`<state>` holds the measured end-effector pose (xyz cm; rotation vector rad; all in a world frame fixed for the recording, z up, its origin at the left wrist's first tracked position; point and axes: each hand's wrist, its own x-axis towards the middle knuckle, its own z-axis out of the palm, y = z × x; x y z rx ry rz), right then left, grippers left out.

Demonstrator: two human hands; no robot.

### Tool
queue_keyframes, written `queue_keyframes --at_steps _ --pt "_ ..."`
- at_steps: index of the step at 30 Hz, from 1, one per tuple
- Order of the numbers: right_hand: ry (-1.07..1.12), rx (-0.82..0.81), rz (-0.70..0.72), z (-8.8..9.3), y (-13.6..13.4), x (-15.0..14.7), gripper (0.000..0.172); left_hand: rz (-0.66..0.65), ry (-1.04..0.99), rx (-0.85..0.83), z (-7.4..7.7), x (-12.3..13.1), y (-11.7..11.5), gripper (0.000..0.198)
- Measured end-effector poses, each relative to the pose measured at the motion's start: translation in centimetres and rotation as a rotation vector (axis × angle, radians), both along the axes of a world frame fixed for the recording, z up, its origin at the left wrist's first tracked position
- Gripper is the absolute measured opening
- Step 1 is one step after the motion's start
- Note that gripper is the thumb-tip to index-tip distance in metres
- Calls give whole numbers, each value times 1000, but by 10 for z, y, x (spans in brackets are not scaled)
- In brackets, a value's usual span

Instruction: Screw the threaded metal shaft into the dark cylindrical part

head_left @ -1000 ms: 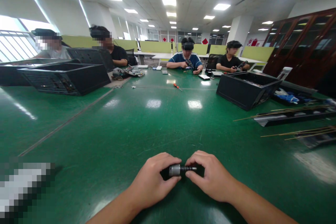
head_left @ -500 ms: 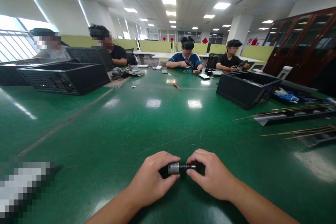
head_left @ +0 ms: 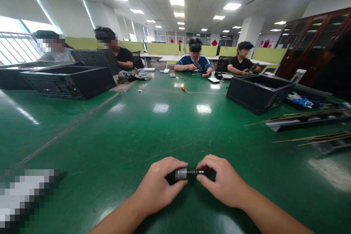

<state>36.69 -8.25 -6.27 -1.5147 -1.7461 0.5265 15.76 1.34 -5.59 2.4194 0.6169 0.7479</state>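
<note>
In the head view, my left hand (head_left: 163, 186) is closed around a small silver metal cylinder (head_left: 181, 174), thumb below and fingers above. From its right end a thin dark shaft (head_left: 191, 172) points to the right. A small coiled spring (head_left: 199, 172) appears to sit near the shaft's bright tip. My right hand (head_left: 223, 182) pinches there, with thumb and fingertips at the coil. The part is held level, low over the green table (head_left: 170, 139). The cylinder's left end is partly hidden inside my left hand.
An orange-handled screwdriver (head_left: 184, 89) lies farther back. Black computer cases stand at left (head_left: 71, 82) and right (head_left: 257, 93). Dark metal strips (head_left: 298, 120) with thin brass-coloured rods lie at right. A blurred-out item (head_left: 24, 197) is at lower left. Several people sit across the table.
My right hand has shifted slightly right, toward the shaft's tip. The coils have slid that way, baring more smooth shaft beside the cylinder. My left hand has stayed almost still.
</note>
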Motion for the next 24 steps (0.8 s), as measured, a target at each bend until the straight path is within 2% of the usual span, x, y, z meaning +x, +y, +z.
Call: queue_keyframes --at_steps 24 --pt "-17 25 -30 2 0 6 10 33 -37 47 1 -4 5 31"
